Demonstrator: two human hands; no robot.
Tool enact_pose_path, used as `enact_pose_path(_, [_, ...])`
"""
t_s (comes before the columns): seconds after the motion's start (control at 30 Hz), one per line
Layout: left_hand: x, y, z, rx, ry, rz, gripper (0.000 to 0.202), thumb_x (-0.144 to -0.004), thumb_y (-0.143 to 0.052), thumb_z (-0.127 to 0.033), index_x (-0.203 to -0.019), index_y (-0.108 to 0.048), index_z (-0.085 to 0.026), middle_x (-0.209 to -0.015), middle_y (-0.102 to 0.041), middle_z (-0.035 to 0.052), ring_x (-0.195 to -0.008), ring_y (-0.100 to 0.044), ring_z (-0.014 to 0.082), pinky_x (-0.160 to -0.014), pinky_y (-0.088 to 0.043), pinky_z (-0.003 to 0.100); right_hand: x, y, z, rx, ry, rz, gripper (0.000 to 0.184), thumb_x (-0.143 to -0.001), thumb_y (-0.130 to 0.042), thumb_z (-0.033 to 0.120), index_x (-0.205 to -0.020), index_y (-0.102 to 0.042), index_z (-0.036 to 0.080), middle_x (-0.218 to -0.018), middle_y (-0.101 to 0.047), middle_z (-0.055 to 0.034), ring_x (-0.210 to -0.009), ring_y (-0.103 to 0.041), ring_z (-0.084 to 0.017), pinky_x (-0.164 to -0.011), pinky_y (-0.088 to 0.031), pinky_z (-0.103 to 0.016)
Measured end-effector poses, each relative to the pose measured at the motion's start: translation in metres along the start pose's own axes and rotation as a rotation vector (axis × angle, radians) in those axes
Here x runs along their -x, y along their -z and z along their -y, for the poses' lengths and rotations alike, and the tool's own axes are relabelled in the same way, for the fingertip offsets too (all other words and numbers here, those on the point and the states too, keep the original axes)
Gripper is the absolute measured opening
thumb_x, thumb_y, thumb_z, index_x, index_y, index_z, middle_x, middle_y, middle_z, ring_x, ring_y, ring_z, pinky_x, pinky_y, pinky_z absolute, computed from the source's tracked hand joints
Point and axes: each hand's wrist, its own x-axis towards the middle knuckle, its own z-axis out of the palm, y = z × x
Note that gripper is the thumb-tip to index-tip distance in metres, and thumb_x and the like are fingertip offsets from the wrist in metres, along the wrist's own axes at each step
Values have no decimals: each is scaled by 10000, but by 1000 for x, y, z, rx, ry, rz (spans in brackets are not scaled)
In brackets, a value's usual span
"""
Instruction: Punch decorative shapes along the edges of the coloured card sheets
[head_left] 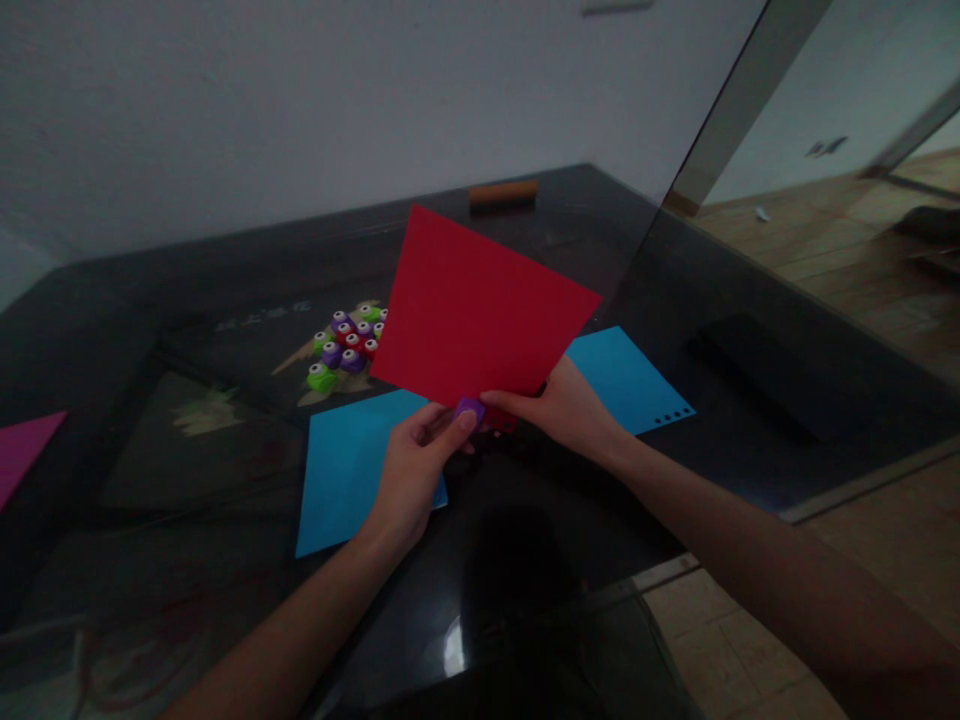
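Note:
My left hand is closed around a small purple craft punch, its thumb on top. The punch sits at the lower edge of a red sheet of paper, which is raised and tilted above the table. My right hand pinches that sheet near its lower right edge, thumb in front and fingers behind. Under my left hand lies a blue sheet. Another blue sheet, with several small holes along its near edge, is beyond my right hand.
Several green, purple and red craft punches cluster on the dark glossy table, left of the red sheet. A brown cylinder lies near the wall. A pink sheet is at far left, a black flat object at right.

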Motion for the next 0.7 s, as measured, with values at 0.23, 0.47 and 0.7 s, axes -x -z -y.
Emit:
enact_pose_path(0.23, [-1, 0, 0, -18, -8, -19, 257, -701, -704, -350, -854, -679, -145, -779, -659, 31, -675, -541, 131, -624, -409, 246, 0, -1, 0, -4, 9, 0, 248, -721, -693, 244, -957, -624, 212, -1012, -692, -59, -946, -639, -242, -808, -533, -376])
enact_pose_path(0.47, [-1, 0, 0, -28, -32, -33, 228, -681, -721, -343, -804, -687, -154, -741, -655, 16, -664, -535, 126, -620, -392, 243, 1, -2, 0, -28, 21, -25, 312, -706, -705, 234, -1003, -613, 214, -1063, -676, -62, -974, -631, -244, -831, -529, -388])
enact_pose_path(0.7, [0, -1, 1, -18, -30, -42, 190, -682, -726, -342, -744, -670, -172, -745, -675, 8, -739, -599, 152, -694, -432, 262, 2, -2, 0, -29, 25, -35, 327, -700, -708, 221, -1010, -605, 221, -1068, -675, -60, -978, -631, -242, -823, -534, -381])
